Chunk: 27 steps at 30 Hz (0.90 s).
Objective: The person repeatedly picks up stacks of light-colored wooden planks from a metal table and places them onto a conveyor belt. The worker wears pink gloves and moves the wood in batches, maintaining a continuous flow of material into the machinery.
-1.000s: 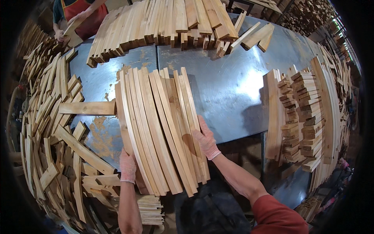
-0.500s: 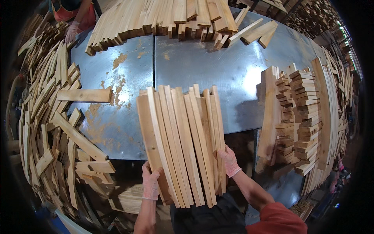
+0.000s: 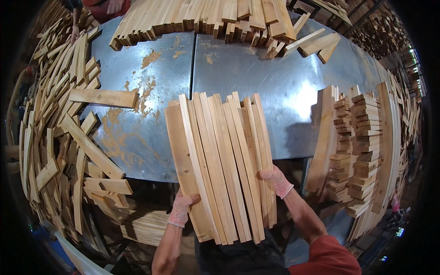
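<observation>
Between my two gloved hands is a bundle of several long wooden slats point(image 3: 224, 169), most standing on edge side by side. The leftmost slat leans over, so its broad face shows. My left hand point(image 3: 183, 208) is closed on the bundle's left side near its lower end, thumb on the broad face. My right hand point(image 3: 277, 181) grips the right side a little higher up; most of its fingers are hidden behind the wood. The slats' far ends lie over the near edge of the metal table point(image 3: 247, 68), and the near ends reach my dark apron point(image 3: 238, 259).
Loose slats lie heaped at the left point(image 3: 59, 133), one board point(image 3: 103, 97) jutting onto the table. A long row of slats point(image 3: 183, 16) lines the far side. Stacked wood point(image 3: 364, 146) stands at the right. Another person's hand point(image 3: 75, 33) is at the far left.
The leftmost slat has tilted outward, showing more of its broad face. My hands have shifted slightly in view with the bundle still between them. The other person's hands have moved at the far left.
</observation>
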Each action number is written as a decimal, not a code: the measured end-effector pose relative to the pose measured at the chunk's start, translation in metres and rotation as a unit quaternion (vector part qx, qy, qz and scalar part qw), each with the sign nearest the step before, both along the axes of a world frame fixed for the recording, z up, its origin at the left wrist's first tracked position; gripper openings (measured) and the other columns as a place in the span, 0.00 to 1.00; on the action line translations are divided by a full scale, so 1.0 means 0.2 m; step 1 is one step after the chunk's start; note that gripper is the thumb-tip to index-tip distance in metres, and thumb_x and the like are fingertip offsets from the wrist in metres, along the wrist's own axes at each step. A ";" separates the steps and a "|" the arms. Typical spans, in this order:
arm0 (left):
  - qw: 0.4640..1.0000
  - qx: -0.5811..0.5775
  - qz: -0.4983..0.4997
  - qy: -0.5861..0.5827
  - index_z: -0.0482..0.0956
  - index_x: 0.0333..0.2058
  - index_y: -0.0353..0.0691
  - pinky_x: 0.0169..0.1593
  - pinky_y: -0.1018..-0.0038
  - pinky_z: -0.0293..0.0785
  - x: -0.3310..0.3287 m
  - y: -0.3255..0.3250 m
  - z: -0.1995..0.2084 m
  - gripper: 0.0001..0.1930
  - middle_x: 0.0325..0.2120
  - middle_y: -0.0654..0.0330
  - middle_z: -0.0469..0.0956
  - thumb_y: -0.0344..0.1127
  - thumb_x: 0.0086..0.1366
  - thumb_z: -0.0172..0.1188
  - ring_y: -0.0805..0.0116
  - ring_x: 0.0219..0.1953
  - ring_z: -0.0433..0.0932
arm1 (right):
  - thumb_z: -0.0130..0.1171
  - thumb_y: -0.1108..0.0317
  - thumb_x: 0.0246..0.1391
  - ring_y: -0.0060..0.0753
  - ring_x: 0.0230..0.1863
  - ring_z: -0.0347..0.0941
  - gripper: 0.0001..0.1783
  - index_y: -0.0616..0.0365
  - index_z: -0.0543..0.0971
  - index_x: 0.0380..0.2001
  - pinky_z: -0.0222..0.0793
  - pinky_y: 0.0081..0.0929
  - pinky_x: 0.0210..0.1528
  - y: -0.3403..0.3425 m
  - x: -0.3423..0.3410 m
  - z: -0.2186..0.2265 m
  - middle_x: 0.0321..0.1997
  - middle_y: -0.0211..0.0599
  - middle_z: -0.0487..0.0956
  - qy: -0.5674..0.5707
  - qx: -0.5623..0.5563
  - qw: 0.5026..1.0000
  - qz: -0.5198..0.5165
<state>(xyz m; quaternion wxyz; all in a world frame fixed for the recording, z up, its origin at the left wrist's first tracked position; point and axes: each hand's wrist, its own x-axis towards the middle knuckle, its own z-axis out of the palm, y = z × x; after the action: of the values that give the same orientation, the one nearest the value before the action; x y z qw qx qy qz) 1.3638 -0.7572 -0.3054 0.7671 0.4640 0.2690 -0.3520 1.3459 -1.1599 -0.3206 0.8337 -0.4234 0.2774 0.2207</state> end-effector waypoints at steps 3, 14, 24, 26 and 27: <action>1.000 -0.022 0.013 -0.012 0.75 0.65 0.39 0.57 0.64 0.82 -0.04 -0.02 0.02 0.36 0.51 0.59 0.84 0.35 0.57 0.74 0.64 0.50 0.85 | 0.82 0.59 0.50 0.30 0.56 0.78 0.46 0.63 0.72 0.69 0.77 0.33 0.61 -0.03 -0.03 0.03 0.59 0.35 0.81 0.003 -0.014 1.000 0.010; 0.992 0.017 0.122 0.005 0.74 0.65 0.36 0.57 0.65 0.83 -0.37 -0.19 0.26 0.35 0.50 0.57 0.85 0.30 0.58 0.71 0.63 0.49 0.85 | 0.77 0.68 0.50 0.32 0.58 0.78 0.43 0.65 0.73 0.69 0.77 0.34 0.62 -0.11 0.07 0.40 0.61 0.37 0.81 -0.029 -0.062 0.993 0.101; 0.963 0.028 0.251 -0.092 0.73 0.63 0.36 0.50 0.76 0.78 -0.71 -0.13 0.81 0.31 0.46 0.66 0.80 0.34 0.63 0.72 0.78 0.46 0.77 | 0.70 0.69 0.43 0.32 0.44 0.82 0.36 0.69 0.79 0.59 0.78 0.28 0.48 0.06 0.18 0.82 0.49 0.36 0.85 -0.084 -0.105 0.959 0.251; 0.959 0.052 0.259 -0.101 0.69 0.71 0.42 0.49 0.75 0.79 -0.83 -0.05 0.87 0.36 0.50 0.66 0.81 0.32 0.65 0.69 0.74 0.46 0.80 | 0.70 0.67 0.43 0.40 0.47 0.85 0.36 0.69 0.79 0.59 0.82 0.35 0.53 0.16 0.22 0.77 0.51 0.41 0.86 -0.153 -0.066 0.952 0.257; 0.956 0.044 0.269 -0.108 0.70 0.70 0.41 0.48 0.75 0.79 -0.90 -0.02 0.93 0.34 0.48 0.66 0.81 0.33 0.65 0.70 0.75 0.45 0.80 | 0.70 0.66 0.43 0.44 0.49 0.86 0.37 0.70 0.79 0.60 0.84 0.38 0.55 0.24 0.23 0.78 0.52 0.44 0.86 -0.186 -0.045 0.947 0.257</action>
<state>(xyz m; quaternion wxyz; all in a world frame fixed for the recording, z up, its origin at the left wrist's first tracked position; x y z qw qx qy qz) 1.1835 -0.7613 -0.1191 0.8368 0.4430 0.3144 -0.0684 1.3921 -1.1116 -0.1641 0.7656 -0.5509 0.0094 0.3320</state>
